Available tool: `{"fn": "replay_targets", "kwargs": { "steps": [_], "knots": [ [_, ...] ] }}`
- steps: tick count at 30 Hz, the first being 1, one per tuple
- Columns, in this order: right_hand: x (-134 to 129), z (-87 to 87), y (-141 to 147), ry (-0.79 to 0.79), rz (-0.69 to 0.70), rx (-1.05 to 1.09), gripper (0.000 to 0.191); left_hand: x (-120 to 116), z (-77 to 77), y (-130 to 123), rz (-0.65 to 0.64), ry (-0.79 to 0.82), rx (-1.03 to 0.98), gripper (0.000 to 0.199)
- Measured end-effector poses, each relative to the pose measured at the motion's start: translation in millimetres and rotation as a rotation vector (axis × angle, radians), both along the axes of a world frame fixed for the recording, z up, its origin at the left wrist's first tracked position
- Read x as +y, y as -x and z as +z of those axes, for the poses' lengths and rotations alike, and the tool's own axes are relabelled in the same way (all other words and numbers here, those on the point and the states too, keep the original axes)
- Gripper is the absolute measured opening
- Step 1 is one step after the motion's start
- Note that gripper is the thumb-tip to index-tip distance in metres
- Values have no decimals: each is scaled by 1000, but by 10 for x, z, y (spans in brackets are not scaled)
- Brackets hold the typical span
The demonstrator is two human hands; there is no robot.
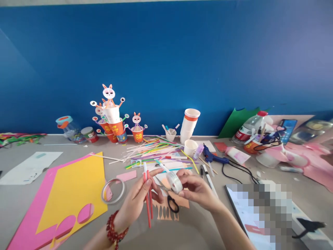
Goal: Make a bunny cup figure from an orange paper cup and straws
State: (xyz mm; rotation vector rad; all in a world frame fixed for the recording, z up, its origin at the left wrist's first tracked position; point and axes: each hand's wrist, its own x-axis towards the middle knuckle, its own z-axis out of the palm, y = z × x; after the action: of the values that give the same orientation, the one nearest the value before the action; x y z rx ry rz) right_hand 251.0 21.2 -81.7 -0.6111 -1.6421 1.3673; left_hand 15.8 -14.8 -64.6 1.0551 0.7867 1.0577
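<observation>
Between the thumb and fingers of my left hand point(136, 196) are red straws point(149, 211), held roughly upright, with a white tip showing at the top. A red bead bracelet circles that wrist. My right hand point(199, 189) pinches a small roll of clear tape point(174, 182) by its side, close to the straws but apart from them. Below the tape lie scissors point(173, 204) with a black handle, partly hidden by the hands. Under them is orange paper point(168, 212) with leaf-shaped cut-outs. A larger tape ring point(113, 191) rests left of my left hand.
Yellow card point(85, 187) over pink card covers the left side. Several loose straws point(153, 149) lie behind my hands. Rabbit-topped paper cups point(114, 126) and a white cup stack point(189, 126) stand along the blue wall. A blue glue gun point(214, 156) and a tablet point(241, 208) are on the right.
</observation>
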Motion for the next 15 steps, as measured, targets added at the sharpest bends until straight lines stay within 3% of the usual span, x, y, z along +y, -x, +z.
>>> {"fn": "replay_targets", "kwargs": {
  "steps": [3,6,12,15],
  "knots": [
    [31,-9,149,55,149,75,17,83,60,90,-128,-25,-24,26],
    [69,-39,239,45,232,121,18,203,23,139,-231,-26,-90,27],
    [91,-228,291,209,286,275,22,222,-93,89,-141,-145,96,26],
    [69,-285,313,239,220,299,20,174,-116,35,-106,-234,202,28]
  ]
}}
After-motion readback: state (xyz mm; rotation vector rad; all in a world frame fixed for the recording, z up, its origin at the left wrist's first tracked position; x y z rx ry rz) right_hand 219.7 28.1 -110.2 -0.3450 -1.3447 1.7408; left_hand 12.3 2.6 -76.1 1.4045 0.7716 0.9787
